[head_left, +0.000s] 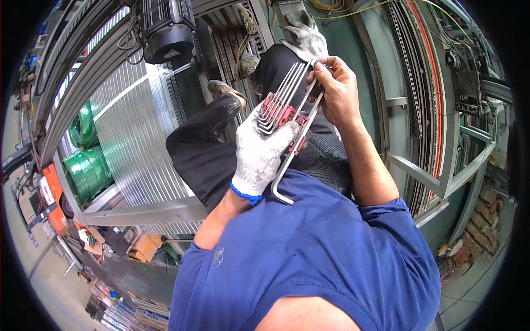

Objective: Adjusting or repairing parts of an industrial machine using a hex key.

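Nearest is the blue shirt (309, 237) of the person, and the short bent end of the longest hex key (288, 160) appears in front of its upper edge. The left hand (259, 151), in a white knitted glove with a blue cuff, is wrapped around a red holder (286, 115), which sits before the person's lap. Several smaller hex keys (285, 88) stand in this holder like a fan, with their bent ends near the gloved fingers. The right hand (338, 88) is bare; its thumb and fingers are pinched at the far ends of the long keys, but exactly which key they grip cannot be told. Beyond are the folded legs in black trousers (201, 132), and just past the right hand is another soiled white glove (303, 38). Farther are a dark motor (168, 41), a ribbed metallic panel (138, 132) and shiny green rolls (88, 172).
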Motion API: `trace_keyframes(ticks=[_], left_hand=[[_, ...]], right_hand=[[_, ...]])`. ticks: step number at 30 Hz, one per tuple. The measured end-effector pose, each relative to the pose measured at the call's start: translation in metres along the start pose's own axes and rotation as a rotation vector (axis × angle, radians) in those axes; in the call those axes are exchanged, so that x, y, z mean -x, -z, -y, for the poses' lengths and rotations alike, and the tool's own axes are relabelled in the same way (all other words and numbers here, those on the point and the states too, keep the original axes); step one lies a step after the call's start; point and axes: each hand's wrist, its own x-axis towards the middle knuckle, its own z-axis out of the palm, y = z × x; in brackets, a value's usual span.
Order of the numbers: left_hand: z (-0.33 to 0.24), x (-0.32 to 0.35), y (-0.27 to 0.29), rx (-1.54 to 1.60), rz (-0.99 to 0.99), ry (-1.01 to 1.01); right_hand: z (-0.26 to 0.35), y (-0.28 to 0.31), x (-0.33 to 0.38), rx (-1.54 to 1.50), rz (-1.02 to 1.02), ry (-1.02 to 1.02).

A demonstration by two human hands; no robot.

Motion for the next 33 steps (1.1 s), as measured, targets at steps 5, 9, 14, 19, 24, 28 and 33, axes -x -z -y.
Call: trace_keyframes(ticks=[5,9,14,19,24,28,33], left_hand=[[-0.001,0.001,-0.003,-0.114,-0.024,-0.078],[0.006,0.0,-0.003,-0.119,-0.038,-0.106],[0.008,-0.011,0.011,-0.274,-0.045,-0.216],[0.007,-0.008,0.008,-0.314,-0.073,-0.207],[-0.003,0.009,-0.004,-0.363,-0.07,-0.287],[-0.013,-0.009,-0.001,-0.227,-0.034,-0.109],[-0.01,-0.013,0.005,-0.113,0.062,-0.043]], right_hand=[[0.0,-0.007,0.002,-0.057,-0.057,-0.131],[-0.008,-0.002,0.0,-0.169,-0.029,-0.246],[-0.018,-0.003,0.025,-0.157,0.086,-0.476],[-0.019,-0.009,0.031,-0.169,0.092,-0.31],[0.008,-0.027,0.053,-0.184,-0.012,-0.138],[0.007,-0.013,0.029,-0.219,-0.02,-0.239],[0.031,0.013,-0.023,0.171,0.113,0.078]])
